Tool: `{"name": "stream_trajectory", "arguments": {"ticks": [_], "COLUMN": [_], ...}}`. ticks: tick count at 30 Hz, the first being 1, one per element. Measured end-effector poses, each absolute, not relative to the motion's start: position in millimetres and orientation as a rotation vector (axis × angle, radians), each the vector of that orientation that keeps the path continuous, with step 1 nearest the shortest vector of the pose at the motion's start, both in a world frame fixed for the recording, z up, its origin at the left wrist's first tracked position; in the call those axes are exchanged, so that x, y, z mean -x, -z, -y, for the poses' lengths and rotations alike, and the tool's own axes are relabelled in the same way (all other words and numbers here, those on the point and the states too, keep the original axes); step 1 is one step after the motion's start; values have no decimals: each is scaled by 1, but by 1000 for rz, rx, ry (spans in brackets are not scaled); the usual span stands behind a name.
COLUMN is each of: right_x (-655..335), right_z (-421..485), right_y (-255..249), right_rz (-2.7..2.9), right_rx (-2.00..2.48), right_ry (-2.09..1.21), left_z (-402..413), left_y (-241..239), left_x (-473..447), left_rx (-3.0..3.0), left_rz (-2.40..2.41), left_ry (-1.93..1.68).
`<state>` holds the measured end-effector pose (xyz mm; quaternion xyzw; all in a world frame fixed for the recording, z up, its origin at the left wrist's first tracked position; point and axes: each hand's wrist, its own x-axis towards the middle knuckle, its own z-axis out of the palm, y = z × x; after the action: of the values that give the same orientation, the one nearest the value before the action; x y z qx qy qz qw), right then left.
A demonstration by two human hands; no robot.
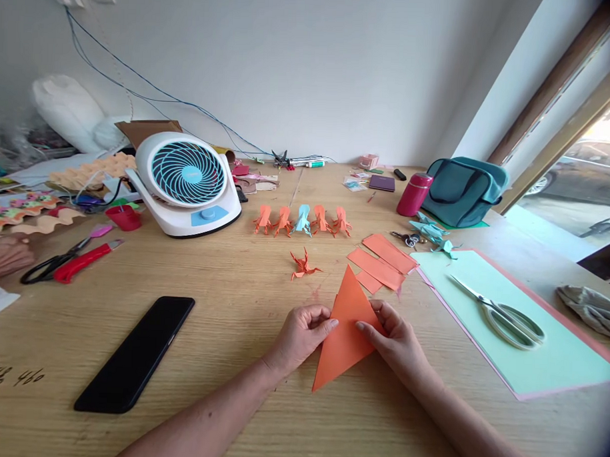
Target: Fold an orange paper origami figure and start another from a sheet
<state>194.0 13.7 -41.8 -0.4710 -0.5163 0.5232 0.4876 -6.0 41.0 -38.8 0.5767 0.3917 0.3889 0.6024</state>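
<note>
An orange sheet of paper (349, 330), folded into a triangle, is held between my two hands just above the wooden table. My left hand (304, 332) pinches its left edge, thumb in front and fingers curled behind. On the opposite side my right hand (394, 338) grips the paper with the thumb flat on its face; some fingers are hidden behind it. Beyond the triangle lies a small orange folded-paper figure (304, 264). Several orange paper strips (381, 261) lie to its right. Farther back stands a row of folded figures, one of them light blue (303, 220).
A black phone (136, 352) lies at left, near a red utility knife (86, 261) and a white fan (187, 178). Another person's hand (6, 257) rests at the far left. At right, scissors (505, 315) lie on pale green sheets (461, 334), with a pink bottle (415, 194) behind.
</note>
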Motion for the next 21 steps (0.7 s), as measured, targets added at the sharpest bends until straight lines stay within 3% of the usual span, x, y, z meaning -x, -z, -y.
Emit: {"name": "stream_trajectory", "arguments": {"ticks": [21], "right_x": [-197], "right_z": [-12], "right_y": [41], "right_rz": [1206], "right_rx": [1194], "right_ry": [-1260], "left_z": [-39], "left_y": [33], "left_x": [5], "left_rx": [-1285], "left_rz": [-877], "left_ry": [-985]}}
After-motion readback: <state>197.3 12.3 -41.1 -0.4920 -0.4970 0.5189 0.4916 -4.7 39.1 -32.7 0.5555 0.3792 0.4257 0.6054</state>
